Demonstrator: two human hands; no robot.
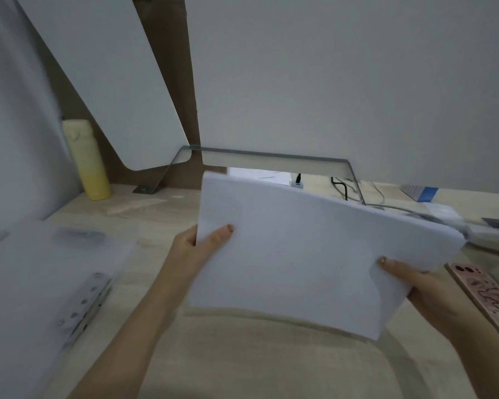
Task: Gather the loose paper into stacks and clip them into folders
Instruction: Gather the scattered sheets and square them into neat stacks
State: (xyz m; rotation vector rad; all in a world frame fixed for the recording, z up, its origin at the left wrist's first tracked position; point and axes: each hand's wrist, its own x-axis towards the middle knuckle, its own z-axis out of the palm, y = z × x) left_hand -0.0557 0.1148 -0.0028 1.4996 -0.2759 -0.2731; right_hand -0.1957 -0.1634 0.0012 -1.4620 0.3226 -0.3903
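Observation:
I hold a thick stack of white paper (306, 249) in the air above the middle of the wooden desk (242, 370), tilted with its far edge up. My left hand (202, 246) grips the stack's left edge, thumb on top. Gripping the near right corner is my right hand (421, 286), thumb also on top. A translucent folder (41, 283) lies open and flat at the left of the desk. Its metal clip bar (85, 306) shows along the folder's right side.
A yellow bottle (85, 159) stands at the back left. A pink-cased phone (484, 295) lies right of my right hand. Cables (346, 188) and a metal bracket (271, 156) run under the white partition behind the stack. A blue-and-white box (421, 191) sits far right.

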